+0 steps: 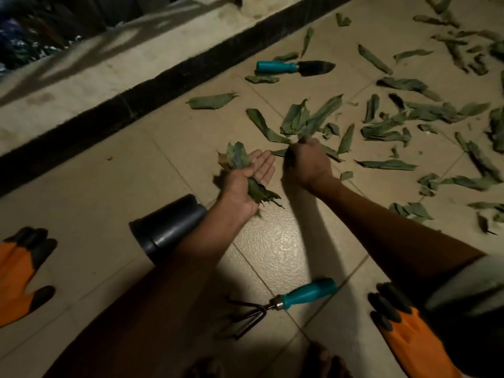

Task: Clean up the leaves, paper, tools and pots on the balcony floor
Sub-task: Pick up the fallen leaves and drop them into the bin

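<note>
The person crouches over the tiled balcony floor (109, 186), both bare arms stretched forward. The left hand (246, 184) lies palm up, its fingers (263, 166) nearly straight, with the thumb pressing a bundle of leaves (240, 162) across the palm; the bundle's long axis runs along the hand, tips pointing away and stems sticking out at the wrist. The right hand (306, 162) is knuckles up and curled tight around the near ends of a clump of long leaves (311, 118), which fan away from it toward the dark curb at the floor's far edge.

The two hands sit just beside each other, so I judge the next step is to carry the clump leftward into the waiting palm. The right hand is the nearer one for further gathering: most loose leaves (409, 115) lie beyond and to the right of it, spread toward the floor's far right corner, many with their long axes slanting away.

A teal-handled trowel (296, 66) lies near the curb, well apart from both hands. A teal-handled hand rake (283, 301) rests between the forearms, close to the person. A black pot (166, 227) lies tipped on its side, partly hidden by the left forearm. An orange work glove (19, 268) lies at the left edge and another glove (409, 331) at the near right.
</note>
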